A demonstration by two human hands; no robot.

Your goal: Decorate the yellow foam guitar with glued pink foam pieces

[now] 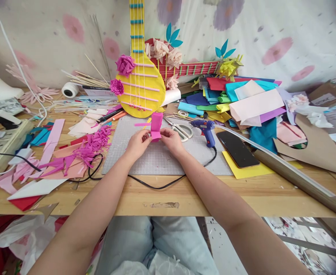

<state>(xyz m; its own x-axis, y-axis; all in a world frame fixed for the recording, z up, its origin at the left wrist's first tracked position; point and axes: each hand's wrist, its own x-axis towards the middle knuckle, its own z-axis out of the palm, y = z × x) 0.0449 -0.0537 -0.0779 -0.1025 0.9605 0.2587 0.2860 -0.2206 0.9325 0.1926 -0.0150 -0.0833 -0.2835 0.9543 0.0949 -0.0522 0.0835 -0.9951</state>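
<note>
A folded strip of magenta paper (156, 123) stands up between my hands over the grey cutting mat (122, 152). My left hand (139, 144) pinches its lower left edge, and my right hand (171, 140) pinches the lower right edge. Just behind my left hand, a thin magenta strip (142, 124) sticks out to the left. Scissors (182, 131) with pale handles lie right beyond my right hand. Farther right on the mat rests a blue glue gun (206, 131), its black cord running across the front of the mat.
A yellow paper lute (142, 88) leans at the back, beside a red one (196, 68) with paper flowers. Coloured paper sheets (253, 99) pile up at right. A phone (238, 149) lies on yellow paper. Magenta scraps (90, 149) cover the left side.
</note>
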